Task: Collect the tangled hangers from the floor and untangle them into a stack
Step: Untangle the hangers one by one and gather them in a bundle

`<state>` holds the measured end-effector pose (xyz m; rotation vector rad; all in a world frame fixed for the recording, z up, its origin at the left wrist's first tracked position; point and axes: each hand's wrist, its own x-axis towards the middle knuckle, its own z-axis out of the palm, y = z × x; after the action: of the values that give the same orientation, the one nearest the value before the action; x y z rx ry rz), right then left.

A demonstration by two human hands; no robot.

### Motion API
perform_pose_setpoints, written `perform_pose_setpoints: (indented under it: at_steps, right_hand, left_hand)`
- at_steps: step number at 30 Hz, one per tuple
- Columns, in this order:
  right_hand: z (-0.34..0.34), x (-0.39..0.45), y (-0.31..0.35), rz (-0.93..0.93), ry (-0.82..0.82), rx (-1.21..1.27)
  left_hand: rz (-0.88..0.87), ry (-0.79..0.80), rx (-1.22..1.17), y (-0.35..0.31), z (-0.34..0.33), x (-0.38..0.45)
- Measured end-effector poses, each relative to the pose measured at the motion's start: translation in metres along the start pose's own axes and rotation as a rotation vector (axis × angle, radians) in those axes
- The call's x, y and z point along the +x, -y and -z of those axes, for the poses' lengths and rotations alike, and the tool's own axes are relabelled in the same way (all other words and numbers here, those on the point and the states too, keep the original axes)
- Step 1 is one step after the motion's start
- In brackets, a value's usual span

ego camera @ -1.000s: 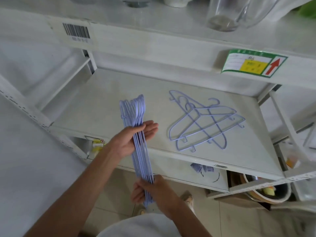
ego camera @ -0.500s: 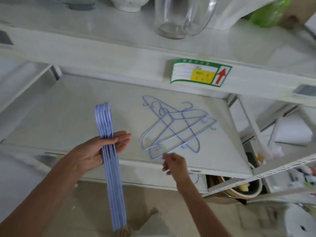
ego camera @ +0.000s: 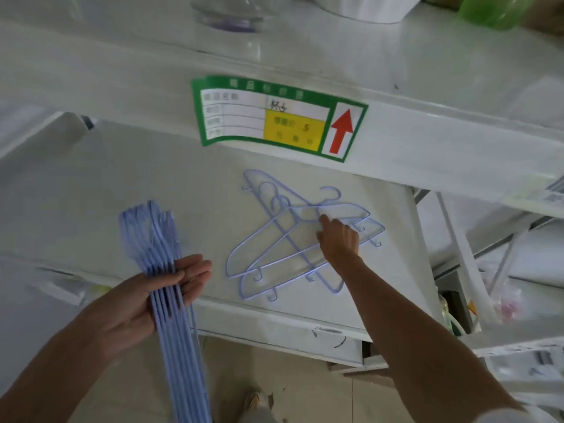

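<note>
My left hand (ego camera: pixel 143 297) grips a neat bundle of several light-blue wire hangers (ego camera: pixel 174 315), held edge-on, hooks pointing away from me. On the white shelf (ego camera: pixel 122 190) a few more light-blue hangers (ego camera: pixel 268 248) lie crossed over each other. My right hand (ego camera: pixel 337 238) rests on that loose pile near its right side, its fingertips touching the wires by the necks; whether it has closed on one I cannot tell.
A shelf beam with a green price label (ego camera: pixel 274 117) hangs just above the pile. Glass and plastic ware stand on the upper shelf (ego camera: pixel 335 53). More shelving (ego camera: pixel 500 257) stands at the right, tiled floor (ego camera: pixel 290 389) below.
My right hand let go of the bundle's lower end and reached forward onto the loose hangers on the shelf. The view moved closer and to the right.
</note>
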<state>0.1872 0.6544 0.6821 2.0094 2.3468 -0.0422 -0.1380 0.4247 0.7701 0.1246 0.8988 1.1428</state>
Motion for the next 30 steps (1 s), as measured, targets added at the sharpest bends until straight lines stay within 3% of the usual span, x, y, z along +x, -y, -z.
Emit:
perform_pose_setpoints:
  at_steps: [3, 14, 24, 27, 30]
  right_hand:
    - [-0.005, 0.010, 0.004, 0.113, -0.080, -0.040]
    - [-0.004, 0.016, 0.002, 0.547, -0.096, -0.325]
    - [0.012, 0.019, -0.026, 0.611, -0.382, -0.240]
    - [0.016, 0.018, -0.029, 0.609, -0.316, -0.219]
    - [0.009, 0.010, -0.030, 0.625, -0.127, -0.245]
  left_hand:
    - [-0.004, -0.032, 0.010, 0.014, -0.004, 0.007]
    - [-0.060, -0.035, -0.063, 0.031, -0.020, -0.002]
    - [-0.124, 0.006, -0.194, 0.047, -0.009, -0.007]
    - [-0.140, 0.003, -0.209, 0.045, -0.005, -0.006]
    - [-0.162, 0.010, -0.224, 0.044, -0.003, -0.004]
